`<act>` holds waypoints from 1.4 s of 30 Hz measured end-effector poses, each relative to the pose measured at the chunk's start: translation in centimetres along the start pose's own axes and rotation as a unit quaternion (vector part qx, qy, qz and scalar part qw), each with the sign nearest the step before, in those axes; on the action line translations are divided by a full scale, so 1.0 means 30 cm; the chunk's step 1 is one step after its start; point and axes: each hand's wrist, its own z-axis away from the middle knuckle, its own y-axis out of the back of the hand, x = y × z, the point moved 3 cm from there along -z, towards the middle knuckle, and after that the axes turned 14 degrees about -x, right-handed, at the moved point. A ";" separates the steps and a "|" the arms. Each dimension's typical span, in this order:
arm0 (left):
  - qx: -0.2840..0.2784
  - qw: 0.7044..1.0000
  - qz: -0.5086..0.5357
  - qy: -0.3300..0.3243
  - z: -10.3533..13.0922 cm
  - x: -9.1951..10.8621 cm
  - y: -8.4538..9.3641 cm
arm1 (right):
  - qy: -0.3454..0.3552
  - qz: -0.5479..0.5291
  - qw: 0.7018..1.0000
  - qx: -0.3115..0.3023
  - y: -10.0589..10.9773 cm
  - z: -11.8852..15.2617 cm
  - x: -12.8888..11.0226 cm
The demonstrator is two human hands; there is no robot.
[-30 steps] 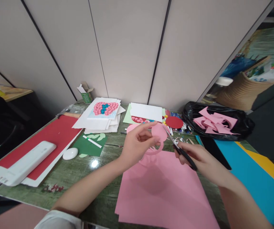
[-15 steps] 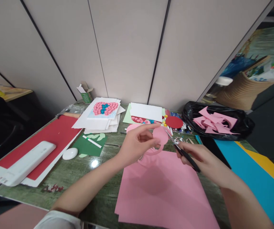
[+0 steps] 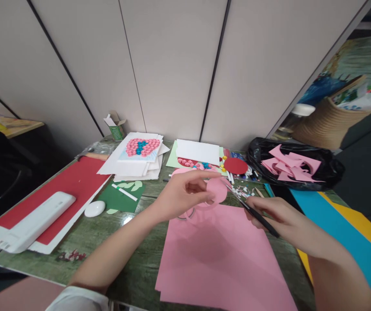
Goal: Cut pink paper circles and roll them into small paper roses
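My left hand pinches a round piece of pink paper between thumb and fingers. A curling pink strip hangs below it. Black-handled scissors are in my right hand, and their blades point up and left at the right edge of the pink circle. Below both hands lies a large pink sheet on the green table. Part of another rounded pink piece shows behind my left hand.
A black bag with pink scraps stands at the back right. Blue card lies on the right, a red circle behind my hands. To the left are a heart picture, green card and a white device.
Both hands have shifted slightly: the left a little down and left, the right down and to the right with the scissors. The pink circle has turned and sits slightly lower.
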 end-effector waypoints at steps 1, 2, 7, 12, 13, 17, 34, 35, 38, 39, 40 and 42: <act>-0.005 1.000 -0.010 -0.002 0.001 0.002 0.002 | -0.002 0.003 1.000 -0.004 0.000 0.002 0.001; -0.012 1.000 -0.021 -0.005 0.002 0.003 0.003 | -0.004 0.006 1.000 -0.008 0.000 0.004 0.001; -0.047 0.998 -0.046 -0.020 0.004 0.001 0.011 | -0.006 0.017 1.000 -0.021 0.001 0.013 0.000; -0.076 0.995 -0.064 -0.002 0.009 0.005 0.016 | 0.000 0.031 0.999 -0.023 0.005 0.021 0.004; -0.083 0.994 -0.071 0.001 0.010 0.009 0.017 | 0.002 0.034 0.999 -0.025 0.006 0.022 0.006; -0.111 0.989 -0.095 0.003 0.015 0.024 0.023 | 0.010 0.036 0.999 -0.030 0.008 0.027 0.013; 0.178 0.971 0.137 -0.083 -0.010 -0.054 -0.039 | 0.004 -0.037 0.998 0.041 -0.008 -0.022 0.009; 0.179 0.971 0.135 -0.077 -0.009 -0.052 -0.039 | 0.005 -0.041 0.998 0.041 -0.008 -0.021 0.007; 0.171 0.974 0.132 -0.069 -0.009 -0.048 -0.040 | 0.006 -0.044 0.998 0.039 -0.009 -0.020 -0.003; 0.170 0.975 0.126 -0.068 -0.008 -0.048 -0.041 | 0.005 -0.044 0.998 0.038 -0.011 -0.020 -0.006; 0.167 0.977 0.117 -0.067 -0.008 -0.047 -0.042 | 0.003 -0.044 0.998 0.036 -0.013 -0.020 -0.009; 0.165 0.980 0.094 -0.066 -0.007 -0.046 -0.046 | -0.006 -0.046 0.998 0.034 -0.019 -0.021 -0.011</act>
